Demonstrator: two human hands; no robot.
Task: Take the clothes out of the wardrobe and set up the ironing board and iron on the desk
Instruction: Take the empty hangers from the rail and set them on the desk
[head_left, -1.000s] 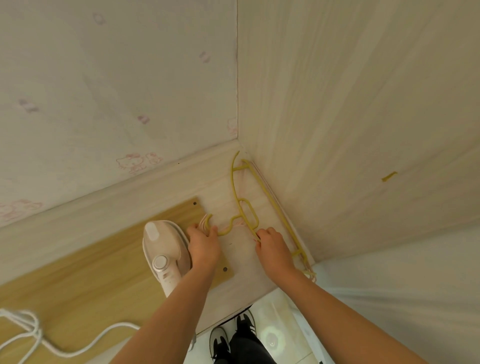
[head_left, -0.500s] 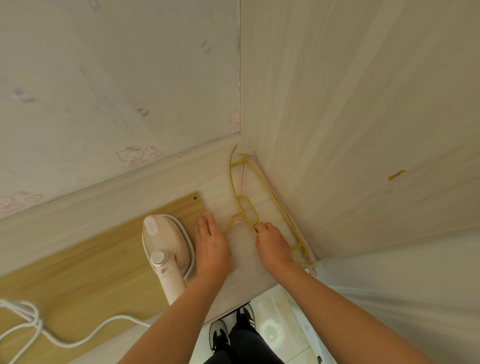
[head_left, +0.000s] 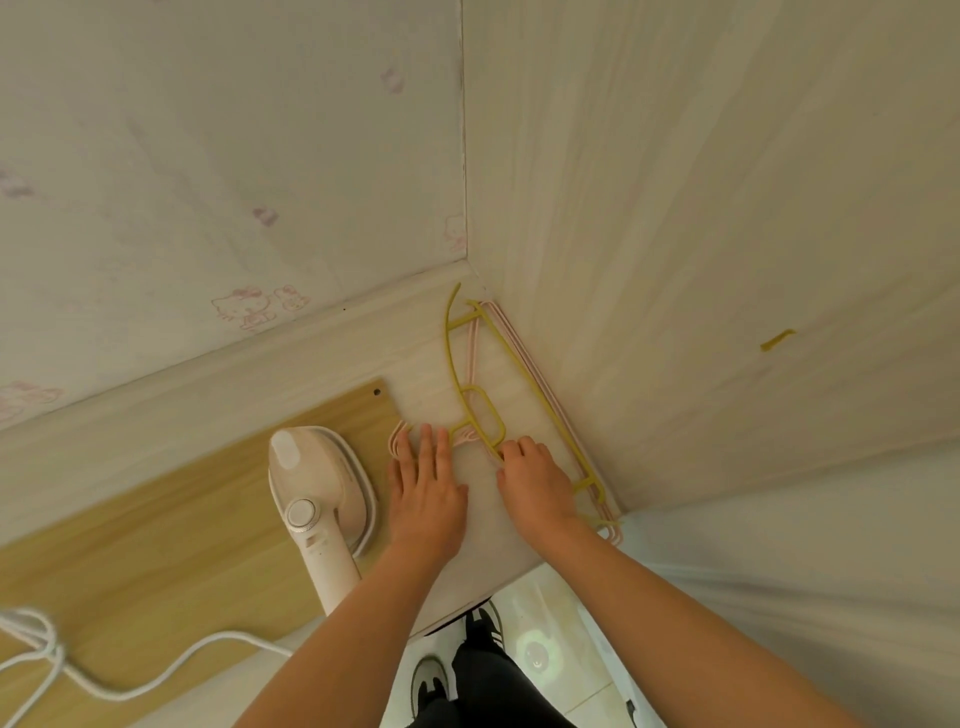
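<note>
The left hand (head_left: 426, 488) lies flat, fingers spread, on the desk (head_left: 431, 577) beside the iron (head_left: 319, 488); the right hand (head_left: 535, 475) curls on the hangers (head_left: 480, 415) in the corner. Likely tidying hangers aside; the ironing board (head_left: 156, 530) looks already laid flat under the iron, so clothes come next

The iron (head_left: 318, 486) is a small white handheld one with a round dial on its neck. It lies flat on the ironing board (head_left: 156, 519), near the board's right end, handle pointing toward the near edge. Its white cord (head_left: 156, 670) trails left across the board in loose curves. The ironing board is a flat yellowish wood-grain panel with a small hole at its far right corner, resting directly on the pale worktop (head_left: 493, 540).
</note>
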